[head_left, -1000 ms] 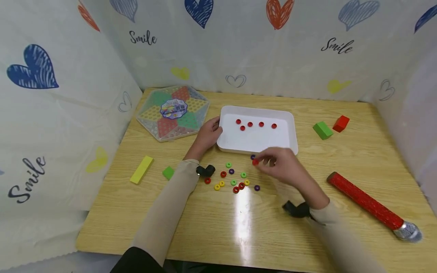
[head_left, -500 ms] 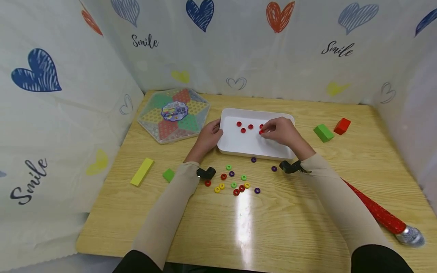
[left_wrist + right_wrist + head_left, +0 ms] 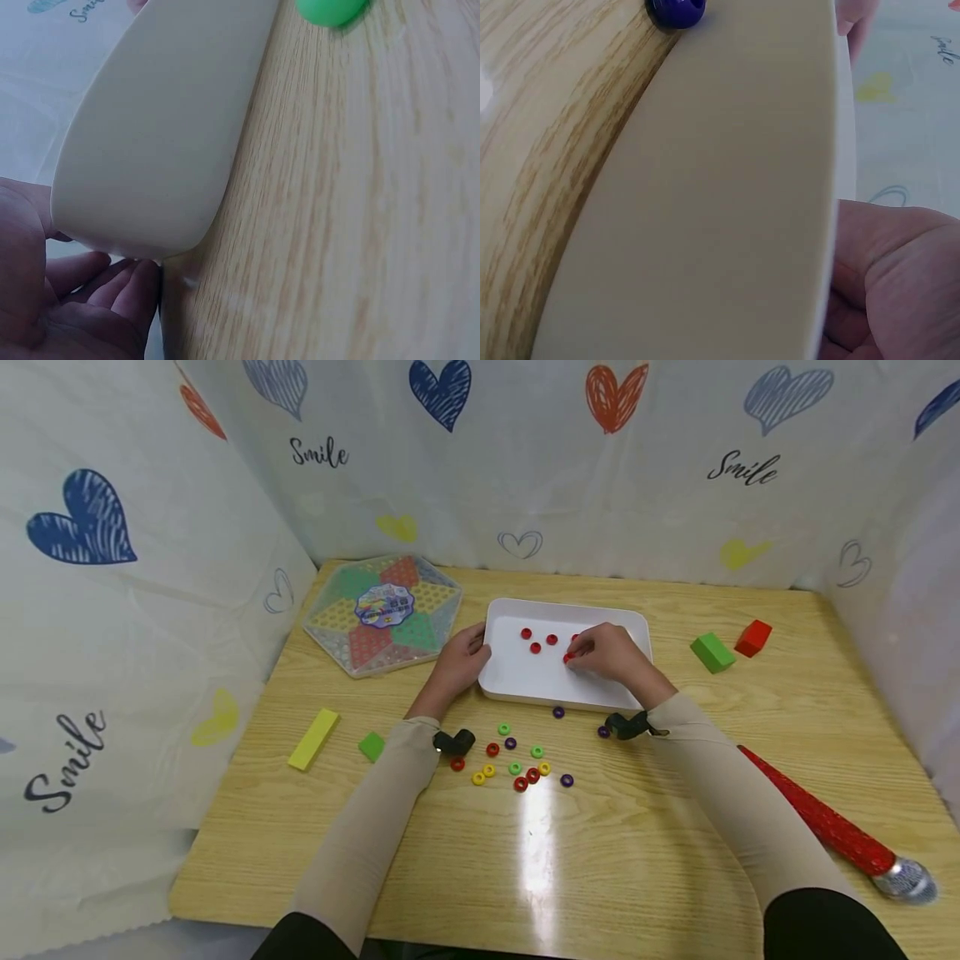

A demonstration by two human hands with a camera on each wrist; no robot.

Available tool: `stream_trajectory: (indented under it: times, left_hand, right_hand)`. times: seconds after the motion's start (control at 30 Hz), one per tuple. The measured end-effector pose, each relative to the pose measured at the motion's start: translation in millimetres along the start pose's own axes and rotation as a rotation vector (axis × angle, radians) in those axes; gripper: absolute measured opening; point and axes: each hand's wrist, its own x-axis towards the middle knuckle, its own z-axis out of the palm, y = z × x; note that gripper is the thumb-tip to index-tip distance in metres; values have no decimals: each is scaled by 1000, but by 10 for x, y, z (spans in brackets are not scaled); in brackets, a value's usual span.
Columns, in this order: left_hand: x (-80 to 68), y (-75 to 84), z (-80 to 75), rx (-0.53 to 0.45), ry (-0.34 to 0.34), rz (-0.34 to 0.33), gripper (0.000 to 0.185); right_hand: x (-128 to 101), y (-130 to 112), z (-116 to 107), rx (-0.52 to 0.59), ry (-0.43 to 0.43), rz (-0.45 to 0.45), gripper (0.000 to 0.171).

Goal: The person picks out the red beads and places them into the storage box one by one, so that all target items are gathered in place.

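On the table (image 3: 420, 877), a white tray (image 3: 517, 675) is lying. The left hand (image 3: 461, 657) is gripping its left end. Over the tray, the right hand (image 3: 613, 656) is pinching a red bead (image 3: 567, 658), which is showing at the fingertips.

"Smile" (image 3: 318, 452) stands three times on the white sheet (image 3: 562, 485); the label (image 3: 384, 605) on the hexagonal box (image 3: 367, 645) is illegible.

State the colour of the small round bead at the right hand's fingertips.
The bead is red, best seen in the head view.
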Motion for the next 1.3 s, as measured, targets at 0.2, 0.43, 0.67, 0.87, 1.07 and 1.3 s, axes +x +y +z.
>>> stream_trajectory:
  times: [0.2, 0.43, 0.67, 0.87, 1.07, 1.3]
  left_hand:
    - [-20, -12, 21, -8, -8, -9, 55]
    - [-11, -32, 35, 19, 1, -13, 55]
    - [36, 39, 19, 41, 1, 2, 56]
    - [62, 69, 14, 31, -2, 11, 57]
    - [42, 30, 11, 30, 5, -1, 57]
    - [8, -8, 17, 29, 6, -24, 57]
  right_hand:
    - [-20, 47, 38, 6, -1, 0, 26]
    - [-168, 5, -33, 17, 60, -52, 26]
    - [-783, -253, 11, 97, 126, -283, 18]
    - [-1164, -337, 344, 104, -54, -419, 16]
    - [-1282, -322, 640, 86, -105, -492, 18]
    - [-1300, -340, 821, 85, -122, -518, 17]
